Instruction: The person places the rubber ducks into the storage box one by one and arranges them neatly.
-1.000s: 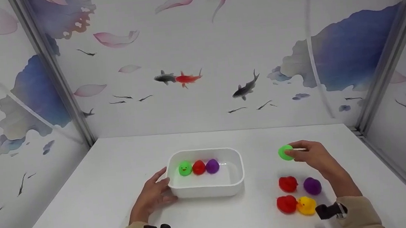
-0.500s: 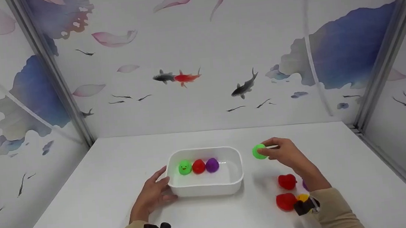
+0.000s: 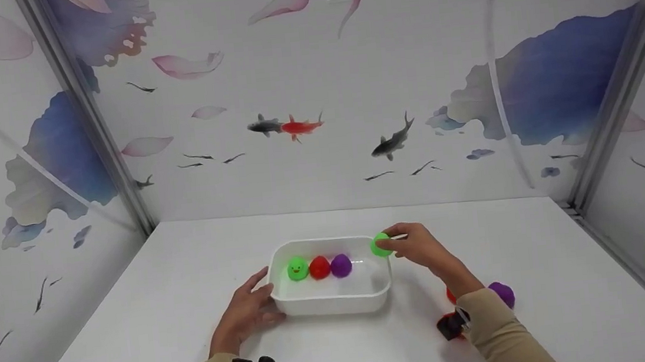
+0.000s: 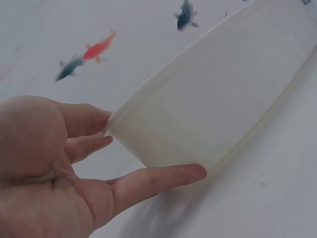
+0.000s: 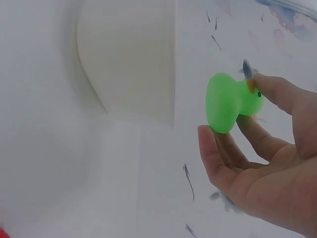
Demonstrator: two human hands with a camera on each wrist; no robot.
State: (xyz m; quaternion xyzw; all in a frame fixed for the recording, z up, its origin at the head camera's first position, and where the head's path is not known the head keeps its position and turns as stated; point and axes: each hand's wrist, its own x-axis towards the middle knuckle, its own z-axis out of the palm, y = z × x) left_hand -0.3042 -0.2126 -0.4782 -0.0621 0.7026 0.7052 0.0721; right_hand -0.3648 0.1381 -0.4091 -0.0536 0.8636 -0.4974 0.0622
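Note:
A white rectangular plastic container (image 3: 334,306) stands on the table. My left hand (image 3: 243,313) rests against its left end; in the left wrist view, nearly straight fingers touch the rim and the thumb (image 4: 163,179) lies along the lower wall. Inside sit a green duck (image 3: 298,268), a red toy (image 3: 319,268) and a purple toy (image 3: 341,266) in a row. Above the container's right rim, my right hand (image 3: 420,245) pinches another green rubber duck (image 5: 223,101). The right wrist view shows its orange beak by the thumb and fingertips beneath its body.
A purple toy (image 3: 502,294) lies on the white table (image 3: 554,247) to the right. Red toys beside it are mostly hidden by my right forearm and its black wrist camera (image 3: 450,325). Printed white panels (image 3: 322,181) enclose the table at the back and sides.
My right hand has carried the green duck leftward from the loose toys to the container's right rim. Its forearm now covers the yellow duck. The left hand and container have stayed put.

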